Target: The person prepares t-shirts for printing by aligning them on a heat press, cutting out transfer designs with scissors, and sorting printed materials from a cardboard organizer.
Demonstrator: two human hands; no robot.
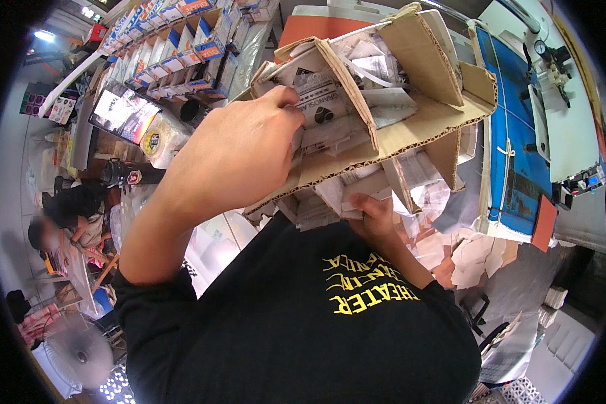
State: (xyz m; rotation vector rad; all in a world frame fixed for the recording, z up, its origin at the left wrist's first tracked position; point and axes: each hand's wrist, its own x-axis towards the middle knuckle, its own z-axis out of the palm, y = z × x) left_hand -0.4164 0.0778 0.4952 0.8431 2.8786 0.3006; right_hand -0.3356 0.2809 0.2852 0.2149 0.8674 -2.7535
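A brown corrugated cardboard divider box tilts in front of my chest, its compartments filled with clear plastic packets. My left hand is curled over the box's left compartment. Its fingertips are hidden, so what they pinch cannot be made out. Against those fingers lies a clear packet with black print. On the near side, my right hand grips the box, its thumb over a pale card-like panel. More packets fill the far compartment, and white pieces show in the near row.
Rows of small white, blue and orange boxes stand at upper left. A blue-topped machine with a gauge stands at right. Cardboard pieces lie below it. A seated person and a fan are at far left.
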